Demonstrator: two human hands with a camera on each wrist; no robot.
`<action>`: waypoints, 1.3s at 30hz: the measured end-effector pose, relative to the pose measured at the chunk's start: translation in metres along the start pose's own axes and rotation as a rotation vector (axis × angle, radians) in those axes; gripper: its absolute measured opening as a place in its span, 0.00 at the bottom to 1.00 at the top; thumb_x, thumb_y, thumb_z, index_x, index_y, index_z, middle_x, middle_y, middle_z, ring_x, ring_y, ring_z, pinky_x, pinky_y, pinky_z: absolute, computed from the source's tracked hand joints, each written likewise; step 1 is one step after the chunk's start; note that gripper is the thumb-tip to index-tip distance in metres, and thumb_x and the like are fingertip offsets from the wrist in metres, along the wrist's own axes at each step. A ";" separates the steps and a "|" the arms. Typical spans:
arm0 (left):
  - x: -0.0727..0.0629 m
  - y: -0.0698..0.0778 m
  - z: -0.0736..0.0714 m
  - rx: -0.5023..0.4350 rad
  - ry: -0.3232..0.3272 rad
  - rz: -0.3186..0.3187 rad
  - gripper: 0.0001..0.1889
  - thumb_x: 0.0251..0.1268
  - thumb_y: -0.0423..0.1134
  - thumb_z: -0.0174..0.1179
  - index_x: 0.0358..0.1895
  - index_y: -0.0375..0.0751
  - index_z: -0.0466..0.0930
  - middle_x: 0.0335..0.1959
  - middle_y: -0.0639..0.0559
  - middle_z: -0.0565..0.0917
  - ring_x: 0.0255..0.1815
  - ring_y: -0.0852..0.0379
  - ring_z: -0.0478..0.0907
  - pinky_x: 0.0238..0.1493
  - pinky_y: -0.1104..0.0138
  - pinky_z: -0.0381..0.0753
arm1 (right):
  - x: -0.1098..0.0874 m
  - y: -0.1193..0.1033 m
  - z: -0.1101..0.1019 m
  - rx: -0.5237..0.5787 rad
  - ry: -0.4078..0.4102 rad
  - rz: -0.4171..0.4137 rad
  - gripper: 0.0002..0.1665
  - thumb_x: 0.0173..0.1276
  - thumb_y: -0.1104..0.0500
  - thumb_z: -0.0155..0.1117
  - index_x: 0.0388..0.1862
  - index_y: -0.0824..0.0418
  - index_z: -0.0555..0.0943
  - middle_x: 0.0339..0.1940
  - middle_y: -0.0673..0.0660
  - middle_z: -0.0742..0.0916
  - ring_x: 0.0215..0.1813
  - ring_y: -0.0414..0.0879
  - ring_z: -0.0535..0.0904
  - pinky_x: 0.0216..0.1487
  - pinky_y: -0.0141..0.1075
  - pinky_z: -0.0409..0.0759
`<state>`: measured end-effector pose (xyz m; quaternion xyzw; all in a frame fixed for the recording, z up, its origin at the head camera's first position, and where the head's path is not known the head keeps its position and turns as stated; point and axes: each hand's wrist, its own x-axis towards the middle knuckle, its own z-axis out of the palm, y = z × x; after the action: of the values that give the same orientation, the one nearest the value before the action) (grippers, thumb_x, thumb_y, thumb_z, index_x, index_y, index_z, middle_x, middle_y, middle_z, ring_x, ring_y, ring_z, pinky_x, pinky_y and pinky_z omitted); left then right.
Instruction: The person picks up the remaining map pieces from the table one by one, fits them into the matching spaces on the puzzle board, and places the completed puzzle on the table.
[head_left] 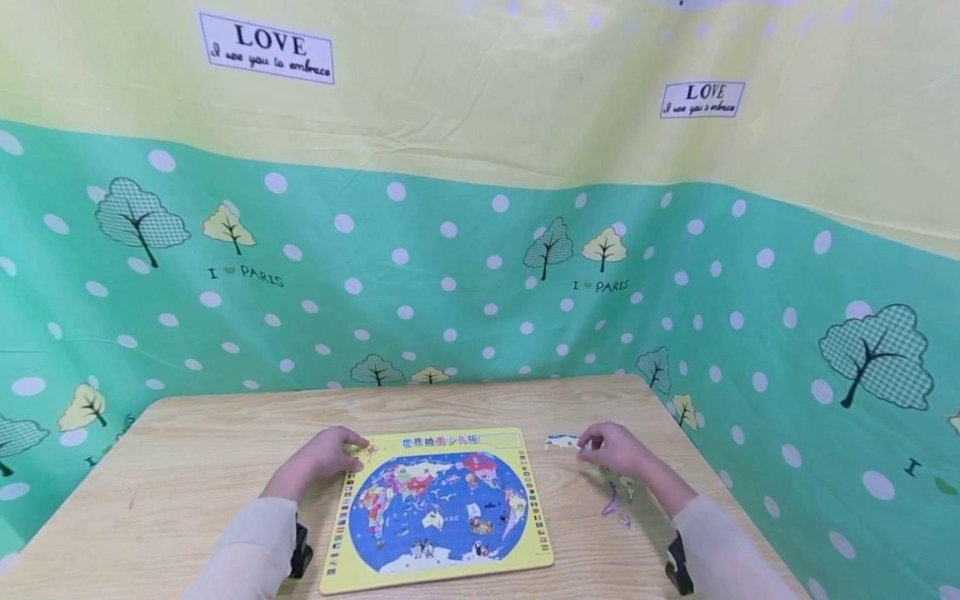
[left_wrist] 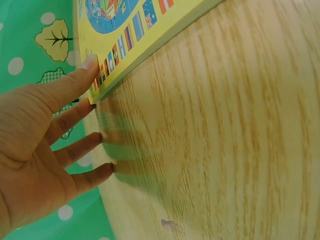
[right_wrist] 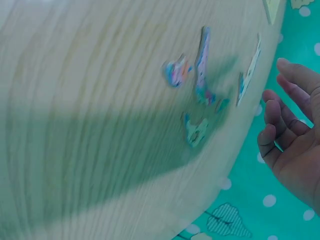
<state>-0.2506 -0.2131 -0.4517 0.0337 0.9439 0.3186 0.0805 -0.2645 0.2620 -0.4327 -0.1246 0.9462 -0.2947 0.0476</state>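
Note:
A yellow-bordered world map puzzle board point(head_left: 537, 533) lies flat on the table, with flags along its sides. My left hand point(head_left: 330, 451) is at its upper left corner. In the left wrist view the thumb point(left_wrist: 80, 80) rests on the border, the index fingertip is at the corner, and the other fingers are spread, fairly straight. My right hand point(head_left: 617, 450) hovers by a long whitish puzzle piece point(head_left: 561, 441), hiding part of it in the head view. In the right wrist view its fingers point(right_wrist: 295, 75) are loosely bent, with nothing visible between them.
Nearer than the right hand lie more loose pieces on the wooden table point(head_left: 195, 467): a long purple piece point(right_wrist: 202, 67), a small pink and blue piece point(right_wrist: 176, 71) and a green piece point(right_wrist: 196, 132). A green and yellow dotted curtain point(head_left: 450, 292) hangs behind the table and to its right.

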 end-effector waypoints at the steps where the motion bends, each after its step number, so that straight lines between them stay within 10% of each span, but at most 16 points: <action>1: 0.000 0.000 0.000 0.000 0.001 0.001 0.21 0.50 0.32 0.67 0.51 0.35 0.79 0.53 0.33 0.77 0.56 0.34 0.71 0.60 0.44 0.70 | -0.001 0.002 -0.001 -0.003 0.003 0.005 0.10 0.57 0.61 0.66 0.37 0.65 0.82 0.25 0.52 0.77 0.29 0.43 0.70 0.25 0.31 0.70; 39: -0.003 0.001 0.001 0.015 0.025 0.007 0.19 0.51 0.32 0.66 0.50 0.37 0.80 0.54 0.33 0.77 0.59 0.31 0.68 0.61 0.42 0.68 | -0.013 0.040 -0.002 -0.012 0.036 0.153 0.10 0.55 0.61 0.67 0.36 0.63 0.82 0.29 0.53 0.80 0.33 0.44 0.73 0.31 0.32 0.74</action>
<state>-0.2479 -0.2118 -0.4515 0.0338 0.9471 0.3121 0.0673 -0.2602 0.2982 -0.4538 -0.0467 0.9555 -0.2865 0.0524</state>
